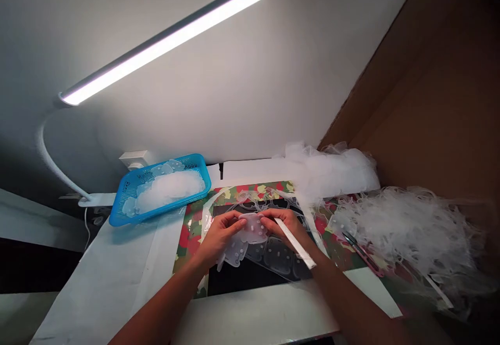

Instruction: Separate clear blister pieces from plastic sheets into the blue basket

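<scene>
Forearms: both bare arms came in from the bottom edge and met over the middle of the table.
Table: a white top (117,282), with a strip of it bare just in front of the hands.
Dark mat: a black sheet (242,277) lay under the hands, on a red, green and yellow patterned cover (191,230).
Left hand: the left hand (219,235) had its fingers closed on the left edge of the clear plastic piece.
Right hand: the right hand (283,222) pinched the same piece from the right, fingers curled onto it.
Clear plastic piece: the clear plastic piece (253,228) was held between both hands just above the mat; it was pale, rounded, with small white squares on it.
Plastic sheet: a larger clear sheet (277,259) of similar shapes lay on the mat below and right of the hands.
White strip: a long white strip (297,243) ran aslant under the right hand.
Scissors: a pair of scissors (361,251) lay to the right, beside the scraps.
Scraps: a heap of clear trimmings (414,230) filled the right side.
Blue basket: a blue basket (117,214) stood well to the left and farther back, holding clear pieces.
Lamp: a lit bar lamp (167,37) hung above on a bent white neck.
Cardboard: a brown board (429,74) stood at the far right.
</scene>
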Motion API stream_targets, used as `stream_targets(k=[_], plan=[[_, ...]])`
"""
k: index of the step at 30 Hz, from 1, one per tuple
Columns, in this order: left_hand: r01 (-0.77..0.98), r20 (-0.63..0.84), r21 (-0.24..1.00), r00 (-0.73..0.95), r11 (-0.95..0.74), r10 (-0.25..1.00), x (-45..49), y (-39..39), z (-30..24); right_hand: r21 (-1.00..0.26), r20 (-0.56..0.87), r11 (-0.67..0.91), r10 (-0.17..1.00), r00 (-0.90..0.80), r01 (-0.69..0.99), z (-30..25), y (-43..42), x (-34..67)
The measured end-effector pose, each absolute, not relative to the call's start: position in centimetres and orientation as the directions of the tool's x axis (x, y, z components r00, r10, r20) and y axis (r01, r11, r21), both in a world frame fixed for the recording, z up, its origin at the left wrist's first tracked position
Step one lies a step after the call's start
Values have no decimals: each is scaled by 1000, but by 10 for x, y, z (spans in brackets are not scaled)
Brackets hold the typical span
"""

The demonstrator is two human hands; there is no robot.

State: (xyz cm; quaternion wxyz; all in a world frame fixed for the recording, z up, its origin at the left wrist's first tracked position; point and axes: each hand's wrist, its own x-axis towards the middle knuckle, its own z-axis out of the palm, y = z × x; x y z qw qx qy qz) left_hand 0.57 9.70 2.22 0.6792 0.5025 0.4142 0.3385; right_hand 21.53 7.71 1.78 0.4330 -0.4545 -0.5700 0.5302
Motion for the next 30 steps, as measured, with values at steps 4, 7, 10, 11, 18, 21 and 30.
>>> stream_targets(k=[4, 7, 10, 11, 18, 21, 30], plan=[[-22, -244, 960, 430, 281, 869, 5, 97, 21, -1000, -17, -11, 967, -254, 23, 20, 74, 219], [-25, -253, 956, 438, 293, 863, 5, 99, 20, -999, -37, -35, 968, -247, 10, 23, 73, 219], [-30, -282, 945, 436, 326, 855, 6, 99, 21, -994, -84, -97, 969, -233, -44, 26, 73, 218], [-30, -291, 941, 438, 337, 851, 6, 99, 22, -991, -103, -120, 968, -227, -61, 27, 73, 218], [-38, -306, 932, 449, 360, 840, 6, 100, 21, -983, -134, -156, 969, -207, -98, 29, 73, 218], [-57, -293, 933, 450, 355, 843, 6, 99, 19, -980, -131, -159, 968, -216, -120, 28, 72, 218], [-116, -306, 910, 459, 397, 834, 6, 101, 22, -939, -193, -240, 961, -199, -248, 19, 75, 217]])
